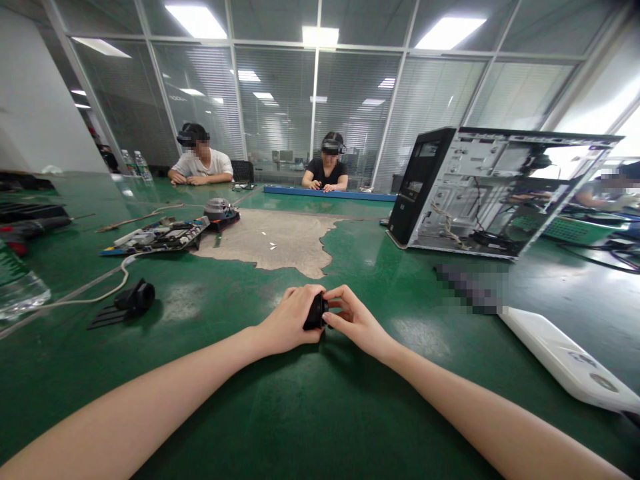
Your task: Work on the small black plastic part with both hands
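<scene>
In the middle of the view, a small black device with a round, ring-like end (315,314) is held between my two hands just at the green tabletop. My left hand (293,319) wraps around its body from the left, thumb underneath. From the right, my right hand (357,320) pinches the round end with thumb and fingertips. Much of the device is covered by fingers, so its exact kind cannot be made out. Left of my hands lies a black part with a round head and a slotted flat piece (133,298).
An opened computer case (465,193) stands right, with a white handheld device (570,357) nearer. Circuit boards (155,235) and a fan-like cooler (220,209) lie left, by a cable (117,283) and plastic bottle (17,283). Two people (203,160) (326,167) sit opposite.
</scene>
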Demonstrator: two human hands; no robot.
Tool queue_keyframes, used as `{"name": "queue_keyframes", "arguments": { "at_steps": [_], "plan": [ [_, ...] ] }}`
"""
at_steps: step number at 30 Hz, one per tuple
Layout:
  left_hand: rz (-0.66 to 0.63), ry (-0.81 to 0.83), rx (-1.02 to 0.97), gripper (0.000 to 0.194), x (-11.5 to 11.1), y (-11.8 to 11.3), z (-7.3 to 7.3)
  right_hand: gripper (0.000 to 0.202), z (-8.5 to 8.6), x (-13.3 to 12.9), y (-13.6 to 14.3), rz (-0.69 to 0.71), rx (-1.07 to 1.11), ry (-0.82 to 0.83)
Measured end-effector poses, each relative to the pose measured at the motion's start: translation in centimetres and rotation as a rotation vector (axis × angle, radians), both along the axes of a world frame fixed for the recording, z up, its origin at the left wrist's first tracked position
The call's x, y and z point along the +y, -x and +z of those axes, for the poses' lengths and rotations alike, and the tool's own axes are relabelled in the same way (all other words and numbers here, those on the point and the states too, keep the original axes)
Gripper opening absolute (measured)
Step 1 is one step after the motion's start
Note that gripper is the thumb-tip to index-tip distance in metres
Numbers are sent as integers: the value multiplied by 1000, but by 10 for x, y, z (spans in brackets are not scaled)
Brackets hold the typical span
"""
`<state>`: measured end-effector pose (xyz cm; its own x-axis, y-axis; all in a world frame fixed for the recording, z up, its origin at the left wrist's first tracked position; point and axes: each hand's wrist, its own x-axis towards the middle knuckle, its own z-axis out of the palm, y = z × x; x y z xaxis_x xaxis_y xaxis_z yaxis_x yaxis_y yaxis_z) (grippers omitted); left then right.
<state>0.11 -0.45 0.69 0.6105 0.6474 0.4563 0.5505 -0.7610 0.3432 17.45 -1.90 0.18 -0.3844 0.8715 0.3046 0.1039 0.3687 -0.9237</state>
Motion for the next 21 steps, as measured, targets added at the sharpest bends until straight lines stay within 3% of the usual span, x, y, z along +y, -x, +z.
{"name": "queue_keyframes", "arguments": {
  "at_steps": [5, 13, 21],
  "plan": [
    [2, -5, -3, 57, 0, 0, 0, 29, 0, 1, 0, -28, -29, 17],
    [0, -2, 12, 56, -1, 1, 2, 20, 1, 0, -1, -19, -37, -59],
    [1, -4, 7, 54, -1, 0, 0, 21, 0, 1, 1, -19, -15, 29]
  ]
}}
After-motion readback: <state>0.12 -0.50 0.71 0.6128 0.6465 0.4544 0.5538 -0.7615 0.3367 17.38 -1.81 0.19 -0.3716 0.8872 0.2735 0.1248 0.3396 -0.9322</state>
